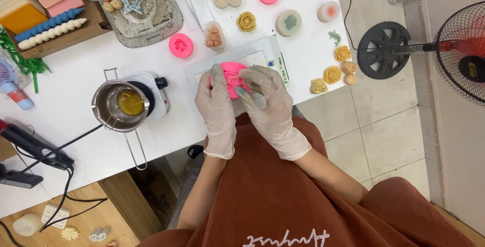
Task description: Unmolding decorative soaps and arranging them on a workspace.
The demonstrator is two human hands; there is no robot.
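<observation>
Pink silicone mold [231, 78] sat between both gloved hands, above a small digital scale [237, 60] on the white table [76, 105]. Left hand [217, 105] and right hand [268, 103] pinched its edges — fingers curled around the rim (thumbs hidden). A metal pouring pot [118, 106] of yellow wax stood on a hotplate [151, 93] nearby.

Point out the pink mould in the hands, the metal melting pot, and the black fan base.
pink mould [231, 77], head view, top face between the gloved hands
metal melting pot [112, 100], head view, left inner wall
black fan base [382, 50], head view, centre hub
</observation>
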